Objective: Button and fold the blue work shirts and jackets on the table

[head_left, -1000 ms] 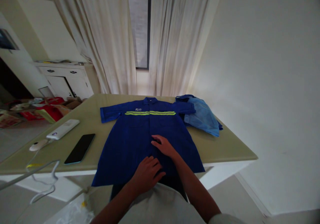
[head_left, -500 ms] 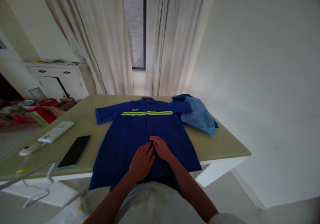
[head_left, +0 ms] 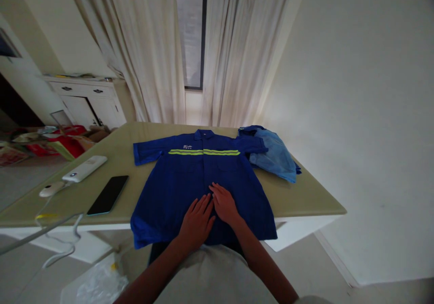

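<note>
Your 2 hands lie flat and open, side by side: left hand [head_left: 197,220] and right hand [head_left: 224,203] press on the lower front of the dark blue short-sleeved work shirt with the yellow-green reflective stripe [head_left: 176,184], gripping nothing. It's spread face up on the pale green desk [head_left: 305,195], hem hanging over the near edge. Soft, light cloth, I'd judge, so pinch at shoulders or hem. Crumpled light blue garment [head_left: 276,159] sits right; black phone [head_left: 108,194] left.
</note>
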Demonstrator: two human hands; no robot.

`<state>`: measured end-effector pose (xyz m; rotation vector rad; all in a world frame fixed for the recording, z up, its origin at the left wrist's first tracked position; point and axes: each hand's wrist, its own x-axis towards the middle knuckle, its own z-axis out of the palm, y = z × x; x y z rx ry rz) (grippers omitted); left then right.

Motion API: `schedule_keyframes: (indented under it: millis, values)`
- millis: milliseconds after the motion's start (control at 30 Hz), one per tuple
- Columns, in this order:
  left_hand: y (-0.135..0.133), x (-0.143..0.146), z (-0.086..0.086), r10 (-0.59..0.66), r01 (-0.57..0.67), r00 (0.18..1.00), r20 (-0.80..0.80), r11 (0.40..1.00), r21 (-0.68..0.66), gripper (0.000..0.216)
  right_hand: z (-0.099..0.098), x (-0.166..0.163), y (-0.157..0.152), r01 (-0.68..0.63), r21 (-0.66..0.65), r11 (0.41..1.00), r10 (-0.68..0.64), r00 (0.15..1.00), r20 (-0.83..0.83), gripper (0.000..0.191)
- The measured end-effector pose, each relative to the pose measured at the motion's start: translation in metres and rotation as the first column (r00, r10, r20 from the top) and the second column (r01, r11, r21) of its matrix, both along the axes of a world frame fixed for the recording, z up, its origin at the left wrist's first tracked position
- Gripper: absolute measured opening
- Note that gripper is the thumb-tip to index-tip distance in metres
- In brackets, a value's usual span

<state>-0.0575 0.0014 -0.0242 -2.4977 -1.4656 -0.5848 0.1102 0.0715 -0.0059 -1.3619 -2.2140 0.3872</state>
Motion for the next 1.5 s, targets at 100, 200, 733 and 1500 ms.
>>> schedule_keyframes:
  millis: [100,200,733,1500]
  values:
    - [-0.001,0.001,0.003,-0.005,0.005,1.0,0.024,1.0,-0.023,0.054,0.001,0.001,0.0,0.0,-0.014,1.0,0.0,1.0,-0.007,0.049]
    - [-0.002,0.002,0.006,-0.007,0.01,0.999,0.046,0.999,-0.045,0.054,0.001,0.001,0.0,-0.006,-0.026,1.0,0.006,1.0,-0.017,0.048]
    - [-0.002,0.003,0.007,-0.009,0.01,1.0,0.03,0.999,-0.045,0.053,0.003,0.002,0.0,-0.005,-0.022,1.0,0.004,1.0,-0.031,0.048]
    - [0.115,-0.008,0.008,-0.041,0.041,0.999,0.001,0.988,-0.151,0.053,0.007,-0.01,0.106,0.043,-0.039,0.998,-0.04,0.997,0.073,0.05]
